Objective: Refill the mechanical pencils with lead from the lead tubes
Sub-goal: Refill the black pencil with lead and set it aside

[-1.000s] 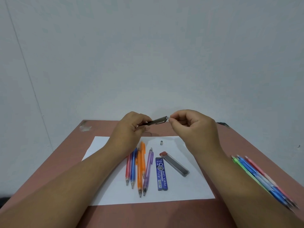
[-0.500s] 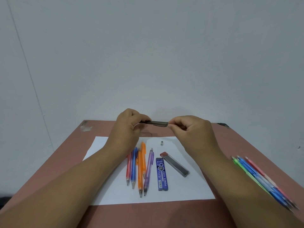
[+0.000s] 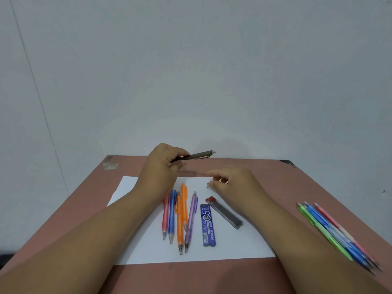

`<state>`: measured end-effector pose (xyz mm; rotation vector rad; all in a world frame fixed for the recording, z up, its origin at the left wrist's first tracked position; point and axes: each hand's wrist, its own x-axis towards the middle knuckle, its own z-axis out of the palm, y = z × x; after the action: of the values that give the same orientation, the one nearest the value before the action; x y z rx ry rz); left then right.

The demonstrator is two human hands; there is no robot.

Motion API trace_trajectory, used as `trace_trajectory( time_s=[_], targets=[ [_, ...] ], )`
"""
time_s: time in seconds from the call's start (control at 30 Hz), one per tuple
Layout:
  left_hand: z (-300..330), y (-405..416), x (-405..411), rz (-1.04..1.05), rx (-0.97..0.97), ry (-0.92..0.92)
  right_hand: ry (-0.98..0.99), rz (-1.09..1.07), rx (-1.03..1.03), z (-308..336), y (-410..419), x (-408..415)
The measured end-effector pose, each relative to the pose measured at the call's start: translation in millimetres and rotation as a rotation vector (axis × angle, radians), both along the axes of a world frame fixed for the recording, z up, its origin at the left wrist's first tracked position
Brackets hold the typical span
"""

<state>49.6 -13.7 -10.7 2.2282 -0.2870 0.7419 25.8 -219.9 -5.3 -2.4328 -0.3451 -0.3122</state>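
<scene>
My left hand (image 3: 163, 166) grips a dark grey mechanical pencil (image 3: 198, 155) above the table's far side, its white eraser end pointing right. My right hand (image 3: 231, 183) is down on the white paper (image 3: 244, 242), fingers loosely curled. Its thumb tip is right beside a small metal cap (image 3: 208, 185) lying on the paper, and its index finger is above the cap. A blue lead tube (image 3: 207, 224) and a clear lead tube with a red cap (image 3: 224, 212) lie on the paper. Red, blue, orange and purple pencils (image 3: 180, 217) lie to their left.
The table (image 3: 84, 209) is reddish brown and stands against a pale wall. Several more pencils, green, blue and pink (image 3: 335, 232), lie in a row near its right edge, partly behind my right forearm.
My right hand let go of the grey pencil's end and dropped to the paper beside the small cap. A white eraser tip now shows on the pencil, which my left hand tilted slightly upward.
</scene>
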Motion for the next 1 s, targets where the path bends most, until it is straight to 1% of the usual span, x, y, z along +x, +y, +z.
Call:
trace_trajectory(
  time_s=[0.17, 0.27, 0.33, 0.47, 0.63, 0.7, 0.8, 1.0],
  targets=[
    [-2, 0, 2, 0.003, 0.022, 0.003, 0.02, 0.005, -0.089, -1, 5, 4],
    [-4, 2, 4, -0.016, 0.032, -0.011, 0.035, -0.007, -0.055, -2, 4, 5],
    [-4, 3, 4, -0.024, 0.028, -0.01, 0.025, -0.04, 0.076, -1, 2, 4],
    [-4, 2, 4, -0.027, 0.019, -0.001, -0.022, -0.103, 0.477, 8, -4, 3],
    [-3, 2, 4, -0.038, 0.029, -0.01, 0.078, -0.023, 0.95, 15, 0, 0],
    [-3, 2, 3, -0.038, 0.042, -0.015, 0.115, 0.027, 1.086, 17, 2, 0],
    [-3, 2, 4, -0.037, 0.066, -0.027, 0.138, 0.06, 1.154, 18, 2, -2],
    [-5, 2, 6, -0.038, 0.098, -0.041, 0.149, 0.061, 1.146, 16, 3, -1]
  ],
)
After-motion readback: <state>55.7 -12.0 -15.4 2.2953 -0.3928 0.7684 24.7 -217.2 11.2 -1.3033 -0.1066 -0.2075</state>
